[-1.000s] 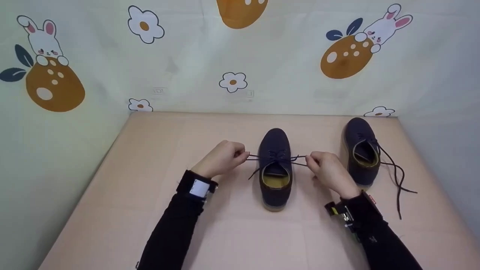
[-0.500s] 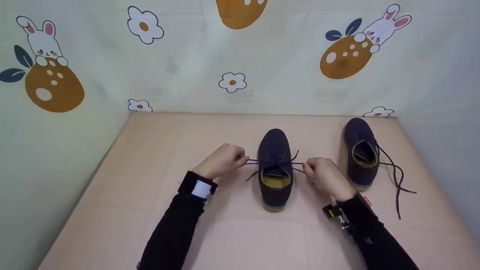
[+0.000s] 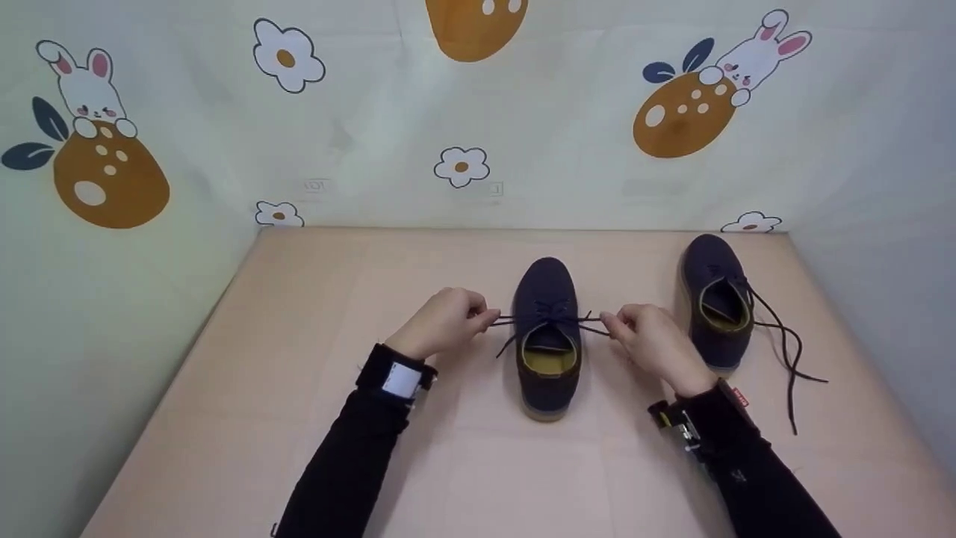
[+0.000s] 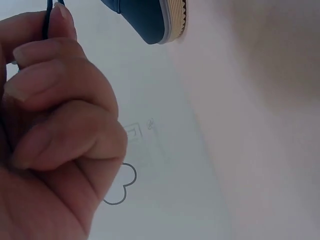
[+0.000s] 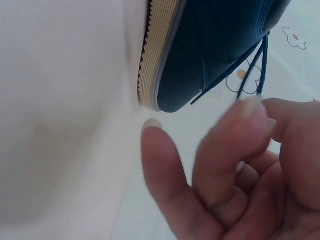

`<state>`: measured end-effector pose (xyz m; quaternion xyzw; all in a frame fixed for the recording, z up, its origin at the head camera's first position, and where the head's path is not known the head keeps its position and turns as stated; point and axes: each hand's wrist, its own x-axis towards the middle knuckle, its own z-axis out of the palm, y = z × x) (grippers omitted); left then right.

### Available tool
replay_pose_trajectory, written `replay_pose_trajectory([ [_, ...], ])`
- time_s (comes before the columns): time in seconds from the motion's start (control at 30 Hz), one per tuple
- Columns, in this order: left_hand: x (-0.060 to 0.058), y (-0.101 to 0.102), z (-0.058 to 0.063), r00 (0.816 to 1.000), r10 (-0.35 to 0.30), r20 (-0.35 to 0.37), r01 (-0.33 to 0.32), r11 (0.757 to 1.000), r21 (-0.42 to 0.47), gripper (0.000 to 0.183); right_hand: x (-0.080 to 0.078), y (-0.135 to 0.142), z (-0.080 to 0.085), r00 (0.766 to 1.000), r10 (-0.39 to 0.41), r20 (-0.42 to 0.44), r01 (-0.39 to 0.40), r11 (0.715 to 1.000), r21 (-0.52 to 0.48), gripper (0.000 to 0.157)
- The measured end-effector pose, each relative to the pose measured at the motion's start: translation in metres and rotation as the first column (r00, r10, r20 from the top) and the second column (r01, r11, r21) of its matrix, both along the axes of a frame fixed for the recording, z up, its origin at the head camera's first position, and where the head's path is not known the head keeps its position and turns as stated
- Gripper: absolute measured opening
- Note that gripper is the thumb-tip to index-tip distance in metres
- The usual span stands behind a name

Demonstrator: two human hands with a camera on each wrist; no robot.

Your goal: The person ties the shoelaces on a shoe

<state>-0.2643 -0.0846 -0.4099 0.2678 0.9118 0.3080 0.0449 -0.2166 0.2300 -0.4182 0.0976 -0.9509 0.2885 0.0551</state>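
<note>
navy and pale-soled, the shoe (image 3: 547,288) sits upright on the table (image 3: 299,418), toe away from you, between your two hands. your left hand (image 3: 446,323) pinches the left loop (image 3: 505,317) between thumb and finger, the remaining fingers folded toward the palm. your right hand (image 3: 650,340) nips the right loop (image 3: 591,320), its spare fingers bent more loosely, though the wrist view partly hides the pinch itself. both loops run out nearly straight on either side of the knot (image 3: 551,320), probably because a level pull from each side draws evenly and leaves the shoe where it stands. neither hand touches the upper; the flat sole and the opposed pulls seem enough to steady it. one loose end (image 3: 506,347) trails to the left, outside your grip, which should spare it from being tugged back through. the other shoe (image 3: 709,258) stands upright just past your right hand, toe also away, its lace (image 3: 786,351) undone and crossing over itself on the table, apparently set aside to leave you working room.
</note>
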Motion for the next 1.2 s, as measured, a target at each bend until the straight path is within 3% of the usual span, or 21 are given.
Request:
replay_pose_trajectory([
  [0.17,0.007,0.0,0.009,1.0,0.015,0.014,-0.015,0.999,-0.034,0.044,0.005,0.001,0.01,0.999,-0.029,-0.034,0.031,0.998,0.062,0.04],
  [0.27,0.016,0.004,0.02,0.997,-0.056,0.053,0.056,0.998,-0.001,0.047,0.009,-0.001,0.017,1.0,-0.017,-0.022,0.018,0.999,0.041,0.043],
  [0.37,0.028,0.011,0.029,0.982,-0.154,0.108,0.152,0.988,0.028,0.045,0.013,-0.008,0.021,0.999,0.039,0.023,-0.039,0.999,-0.005,0.044],
  [0.47,0.037,0.02,0.031,0.973,-0.179,0.148,0.181,0.983,0.001,0.043,0.017,-0.016,0.021,0.994,0.095,0.056,-0.093,0.995,-0.031,0.044],
  [0.67,0.041,0.035,0.016,0.993,-0.052,0.109,0.064,0.992,-0.11,0.053,0.021,-0.025,0.015,0.991,0.106,0.083,-0.105,0.994,-0.018,0.045],
  [0.83,0.037,0.042,0.003,0.99,0.016,0.142,-0.014,1.0,-0.018,0.041,0.019,-0.027,0.009,0.975,0.123,0.185,-0.103,0.988,-0.111,0.038],
  [1.0,0.037,0.048,-0.002,0.978,0.082,0.194,-0.094,0.994,0.05,0.028,0.017,-0.032,0.003,0.949,0.185,0.257,-0.106,0.95,-0.293,0.035],
  [1.1,0.038,0.053,-0.003,0.979,0.123,0.163,-0.134,0.989,0.057,0.029,0.017,-0.038,0.001,0.954,0.175,0.242,-0.096,0.946,-0.309,0.03],
  [1.2,0.037,0.054,-0.007,0.985,0.15,0.087,-0.155,0.986,0.058,0.031,0.015,-0.045,0.001,0.968,0.133,0.214,-0.069,0.957,-0.281,0.027],
])
